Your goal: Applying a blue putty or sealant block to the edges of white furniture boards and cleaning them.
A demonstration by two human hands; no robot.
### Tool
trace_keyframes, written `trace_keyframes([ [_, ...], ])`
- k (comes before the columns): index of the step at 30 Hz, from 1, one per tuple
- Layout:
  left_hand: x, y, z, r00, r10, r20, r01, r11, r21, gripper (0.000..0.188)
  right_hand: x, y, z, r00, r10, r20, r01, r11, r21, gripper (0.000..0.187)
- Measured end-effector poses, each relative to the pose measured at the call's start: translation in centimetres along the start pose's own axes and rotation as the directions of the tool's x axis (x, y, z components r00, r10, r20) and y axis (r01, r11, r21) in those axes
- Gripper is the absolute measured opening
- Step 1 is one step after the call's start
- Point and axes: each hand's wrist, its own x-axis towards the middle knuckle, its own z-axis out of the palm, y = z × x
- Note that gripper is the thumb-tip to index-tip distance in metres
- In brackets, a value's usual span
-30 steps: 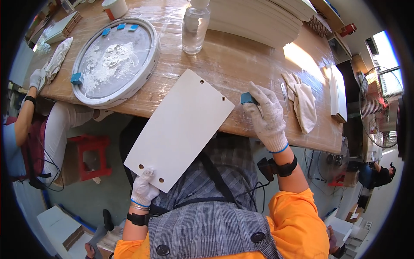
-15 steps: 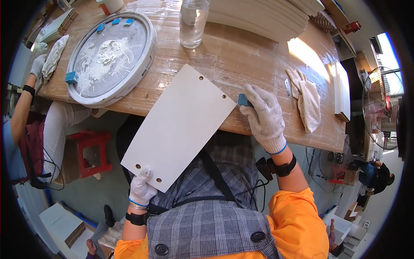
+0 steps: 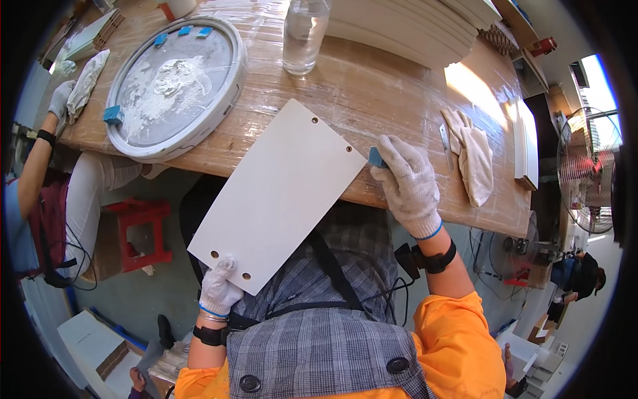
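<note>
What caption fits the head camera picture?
Gloved left hand steadies a white drilled panel while the right hand presses a blue block to its edge.

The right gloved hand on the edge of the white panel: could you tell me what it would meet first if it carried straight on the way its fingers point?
The right gloved hand points up-left across the white rectangular panel. Beyond the small blue block it presses, it would likely meet the panel's face first; the clear plastic bottle stands farther on.

White knit gloves w/ blue cuffs, orange sleeves, grey plaid apron w/ buttons, black wristbands w/ cable
</note>
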Motion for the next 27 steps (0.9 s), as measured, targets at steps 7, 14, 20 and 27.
trace_keyframes([
  [7, -0.3, 0.2, -0.8, 0.992, -0.056, 0.113, 0.061, 0.997, -0.048, 0.051, 1.2, 0.8, -0.8, 0.992, 0.064, -0.11, -0.054, 0.994, 0.095, 0.05],
  [14, -1.2, 0.6, 0.4, 0.987, -0.111, 0.114, 0.105, 0.993, 0.059, 0.053, 6.0, -0.1, -1.1, 0.997, -0.032, 0.074, 0.02, 0.987, 0.161, 0.048],
  [20, -0.9, 0.8, 0.3, 0.986, -0.141, 0.093, 0.132, 0.986, 0.101, 0.054, 7.4, 0.7, 0.7, 0.975, -0.141, 0.171, 0.105, 0.974, 0.2, 0.047],
  [27, -0.9, 1.1, 0.4, 0.983, -0.165, 0.08, 0.157, 0.982, 0.102, 0.055, 7.1, 1.3, 1.5, 0.957, -0.201, 0.21, 0.155, 0.964, 0.215, 0.049],
])
